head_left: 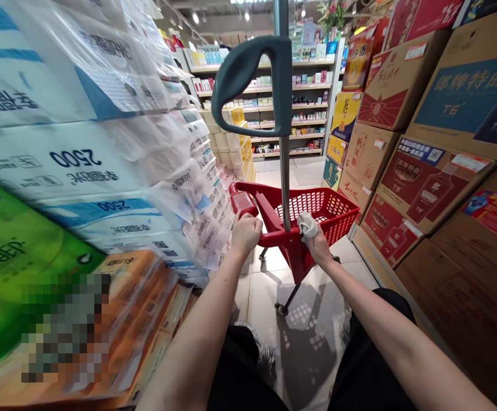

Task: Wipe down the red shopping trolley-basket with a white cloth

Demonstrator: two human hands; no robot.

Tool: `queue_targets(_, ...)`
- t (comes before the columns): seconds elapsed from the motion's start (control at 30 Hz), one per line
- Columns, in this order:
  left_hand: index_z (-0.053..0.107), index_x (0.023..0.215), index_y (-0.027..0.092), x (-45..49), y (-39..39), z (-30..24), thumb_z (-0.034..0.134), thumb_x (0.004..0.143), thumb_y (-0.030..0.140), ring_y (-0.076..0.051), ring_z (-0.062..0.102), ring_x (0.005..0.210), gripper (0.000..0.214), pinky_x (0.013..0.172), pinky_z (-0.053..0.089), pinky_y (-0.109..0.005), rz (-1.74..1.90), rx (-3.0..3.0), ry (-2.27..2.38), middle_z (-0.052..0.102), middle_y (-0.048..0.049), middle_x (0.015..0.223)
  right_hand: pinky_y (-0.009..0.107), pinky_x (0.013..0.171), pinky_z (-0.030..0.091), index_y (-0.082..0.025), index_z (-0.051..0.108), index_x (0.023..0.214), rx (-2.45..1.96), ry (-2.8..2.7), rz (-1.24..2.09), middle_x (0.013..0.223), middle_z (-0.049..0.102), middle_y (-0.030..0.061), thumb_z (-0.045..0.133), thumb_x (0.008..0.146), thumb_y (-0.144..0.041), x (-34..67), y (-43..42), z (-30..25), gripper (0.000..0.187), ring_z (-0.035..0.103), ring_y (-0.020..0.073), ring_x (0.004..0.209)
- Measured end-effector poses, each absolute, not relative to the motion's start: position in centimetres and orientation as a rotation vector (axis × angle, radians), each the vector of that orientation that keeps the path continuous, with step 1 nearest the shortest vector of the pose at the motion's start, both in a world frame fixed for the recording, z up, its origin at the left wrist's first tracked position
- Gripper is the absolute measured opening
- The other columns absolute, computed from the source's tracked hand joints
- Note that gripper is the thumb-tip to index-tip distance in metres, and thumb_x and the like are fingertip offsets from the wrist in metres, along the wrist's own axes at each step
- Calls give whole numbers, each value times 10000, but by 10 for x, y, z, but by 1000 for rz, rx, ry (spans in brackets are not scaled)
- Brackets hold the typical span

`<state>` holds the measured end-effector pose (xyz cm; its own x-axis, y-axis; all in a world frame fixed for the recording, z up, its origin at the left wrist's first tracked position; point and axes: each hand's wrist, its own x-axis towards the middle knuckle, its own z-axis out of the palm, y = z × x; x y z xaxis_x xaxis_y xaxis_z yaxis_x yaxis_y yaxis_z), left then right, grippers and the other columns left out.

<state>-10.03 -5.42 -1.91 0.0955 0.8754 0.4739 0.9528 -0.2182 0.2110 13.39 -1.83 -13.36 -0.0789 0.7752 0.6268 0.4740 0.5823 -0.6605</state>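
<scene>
A red plastic shopping cart (343, 214) with a lattice basket stands on thin legs with casters in front of me. My left hand (246, 231) is closed around the left end of its near rail, just below a red block-shaped part (243, 202). A crumpled pale grey cloth (307, 226) is gripped in my right hand (318, 246), pressed against the cart's near rim. Between my hands rises a metal pole (285, 171), topped by a dark teal loop handle (252, 134). The pole's lower end is hidden behind the near rim.
Tall stacks of wrapped tissue packs (103, 160) line the left side, with a green pack (21, 268) nearest me. Stacked cardboard cartons (432, 194) wall the right side. Stocked shelves (269, 85) cross the far end of the tiled aisle (304, 166).
</scene>
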Motion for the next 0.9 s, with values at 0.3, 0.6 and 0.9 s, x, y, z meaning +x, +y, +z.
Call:
queue_targets(0.3, 624, 549, 207, -86, -52, -23, 283, 869, 258, -177, 566, 889, 470, 1116, 211, -388, -839, -2163, -1868, 658, -24, 689, 453, 1047, 363, -151, 452, 1290, -876, -1759, 328, 1276, 515, 145, 314, 935, -267, 92, -44, -88, 398, 447, 249, 1233)
queue_targets(0.6, 595, 535, 222, -69, -52, -25, 293, 869, 248, -178, 568, 856, 451, 1104, 218, -420, -890, -2133, -1833, 669, -2, 679, 364, 804, 472, -205, 454, 1180, -841, -1702, 473, 998, 617, 75, 445, 887, -319, 94, -11, -55, 313, 592, 223, 896)
queue_targets(0.9, 582, 515, 226, -62, -55, -22, 312, 861, 242, -176, 569, 821, 440, 1099, 221, -435, -929, -2120, -1844, 672, 2, 658, 361, 756, 452, -171, 506, 1083, -1014, -1755, 327, 966, 636, 121, 405, 881, -348, 98, -1, -82, 288, 601, 256, 864)
